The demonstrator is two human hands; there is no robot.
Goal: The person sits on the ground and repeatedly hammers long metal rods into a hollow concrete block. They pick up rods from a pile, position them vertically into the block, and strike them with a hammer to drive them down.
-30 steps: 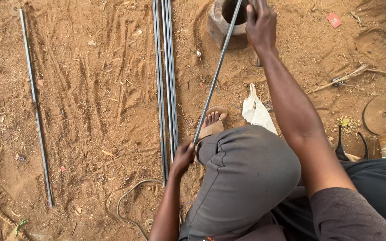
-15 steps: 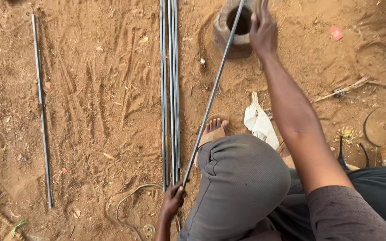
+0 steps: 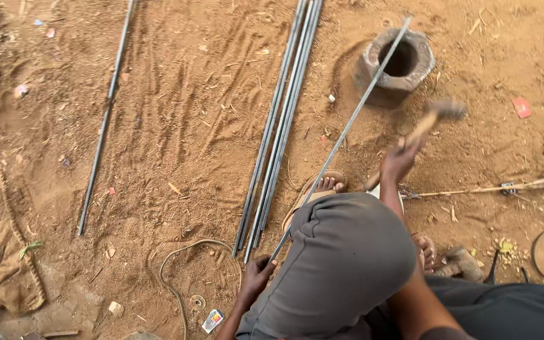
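Far to our left a lone thin grey metal rod (image 3: 104,119) lies on the sandy ground (image 3: 184,113), and a bundle of long grey steel rods (image 3: 278,126) lies nearer, just beside our knee. Our left hand (image 3: 256,277) has its fingers closed around the near end of the long thin steel rod (image 3: 347,129), which slants up and away until its far end rests across the rim of the round hollow stone block (image 3: 400,63). Our right hand (image 3: 399,162) grips the handle of a wooden-handled hammer (image 3: 432,119), raised and blurred above the rod. We judge a hammering stroke is in hand; it calls for a steady left hold and a blow landing squarely near the block.
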